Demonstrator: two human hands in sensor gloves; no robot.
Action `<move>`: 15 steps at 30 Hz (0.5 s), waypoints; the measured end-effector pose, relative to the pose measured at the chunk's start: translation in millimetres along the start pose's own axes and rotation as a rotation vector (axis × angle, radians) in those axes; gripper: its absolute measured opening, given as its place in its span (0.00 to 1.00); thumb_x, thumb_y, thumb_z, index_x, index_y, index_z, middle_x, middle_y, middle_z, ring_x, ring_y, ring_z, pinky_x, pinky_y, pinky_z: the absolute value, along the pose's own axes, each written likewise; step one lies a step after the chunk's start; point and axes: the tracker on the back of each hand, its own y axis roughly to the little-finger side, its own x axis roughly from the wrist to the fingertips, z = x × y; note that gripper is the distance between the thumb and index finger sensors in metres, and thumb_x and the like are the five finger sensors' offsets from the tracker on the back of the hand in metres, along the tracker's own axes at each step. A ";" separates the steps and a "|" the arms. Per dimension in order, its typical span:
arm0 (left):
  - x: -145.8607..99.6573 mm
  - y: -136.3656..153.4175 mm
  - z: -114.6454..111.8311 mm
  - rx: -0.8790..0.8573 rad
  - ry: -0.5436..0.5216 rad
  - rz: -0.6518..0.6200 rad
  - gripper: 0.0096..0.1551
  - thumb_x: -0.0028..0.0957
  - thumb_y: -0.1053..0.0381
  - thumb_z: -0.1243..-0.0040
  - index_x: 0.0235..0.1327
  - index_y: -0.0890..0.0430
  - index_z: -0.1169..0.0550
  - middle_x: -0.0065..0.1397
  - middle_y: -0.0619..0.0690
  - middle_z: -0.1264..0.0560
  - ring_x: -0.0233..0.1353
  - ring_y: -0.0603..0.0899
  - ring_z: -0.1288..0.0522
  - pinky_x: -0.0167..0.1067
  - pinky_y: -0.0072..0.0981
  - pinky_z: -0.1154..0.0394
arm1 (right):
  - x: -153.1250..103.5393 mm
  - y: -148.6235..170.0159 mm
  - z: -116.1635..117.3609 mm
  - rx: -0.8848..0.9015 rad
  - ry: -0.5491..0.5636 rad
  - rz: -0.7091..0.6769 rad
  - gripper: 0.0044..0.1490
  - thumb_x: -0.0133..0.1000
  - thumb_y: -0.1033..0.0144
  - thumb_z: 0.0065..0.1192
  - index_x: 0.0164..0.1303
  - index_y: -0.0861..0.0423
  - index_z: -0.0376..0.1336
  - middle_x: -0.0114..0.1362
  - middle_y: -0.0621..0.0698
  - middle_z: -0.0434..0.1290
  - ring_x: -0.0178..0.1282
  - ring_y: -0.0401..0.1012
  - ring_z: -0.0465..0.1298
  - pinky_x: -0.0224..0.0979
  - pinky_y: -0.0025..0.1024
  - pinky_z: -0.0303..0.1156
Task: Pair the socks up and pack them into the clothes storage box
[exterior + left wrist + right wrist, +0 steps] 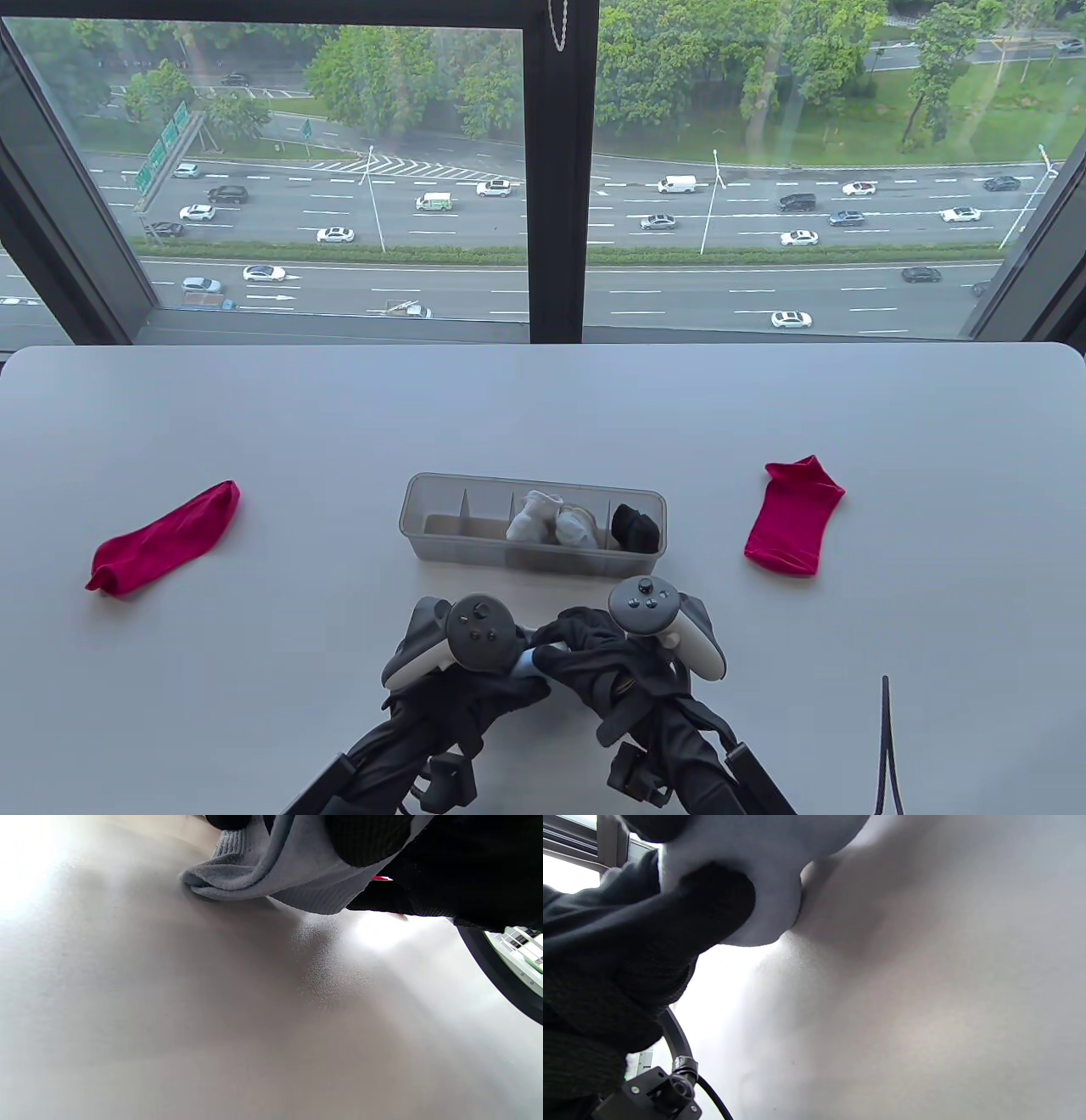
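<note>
— Where are the hands?

— Both sit close together at the near edge of the white tabletop (254, 407), just in front of the clear plastic storage box with dividers (441, 499). The left hand (462, 658) and the right hand (624, 658) meet over a pale grey-blue ribbed sock (271, 874), which shows between them only as a small light patch from above.

— Are they holding it?

— Yes. The left wrist view shows the black-gloved fingers (365, 840) of the left hand curled over the sock, whose folded edge touches the tabletop. The right wrist view shows the right hand's gloved fingers (712, 904) pinching the same pale fabric (it bulges around the fingertip).

— What is in the box?

— A white rolled sock bundle (547, 519) lies in a middle compartment, and a black rolled sock bundle (636, 528) in the rightmost compartment. The compartments at the left end hold nothing I can make out.

— And the rest of the socks?

— Two crimson ones lie flat, well apart. The crimson sock on the left (165, 536) is stretched out diagonally; the crimson sock on the right (793, 528) is shorter-looking, cuff toward the window (543, 161).
</note>
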 end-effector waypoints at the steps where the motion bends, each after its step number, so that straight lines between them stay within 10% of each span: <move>1: -0.8 -1.2 0.6 0.006 -0.015 -0.010 0.39 0.57 0.44 0.43 0.72 0.65 0.39 0.84 0.72 0.52 0.82 0.79 0.59 0.73 0.80 0.61 | -0.2 1.0 -0.8 0.013 -0.001 0.002 0.28 0.63 0.42 0.43 0.70 0.43 0.54 0.84 0.51 0.32 0.81 0.49 0.22 0.82 0.53 0.24; 7: -0.1 -5.0 3.8 -0.018 -0.009 -0.065 0.26 0.59 0.47 0.46 0.55 0.66 0.25 0.82 0.68 0.41 0.83 0.77 0.53 0.74 0.79 0.56 | -3.3 -1.2 -0.3 -0.016 0.010 -0.035 0.44 0.58 0.38 0.49 0.79 0.35 0.36 0.84 0.52 0.26 0.81 0.50 0.20 0.81 0.54 0.23; 15: -3.6 -6.0 5.1 0.005 -0.085 -0.048 0.37 0.56 0.44 0.42 0.70 0.63 0.36 0.84 0.70 0.48 0.83 0.78 0.56 0.74 0.79 0.56 | -7.4 -7.4 -3.8 -0.077 0.121 -0.006 0.30 0.60 0.42 0.46 0.67 0.47 0.55 0.83 0.51 0.46 0.85 0.50 0.34 0.84 0.56 0.32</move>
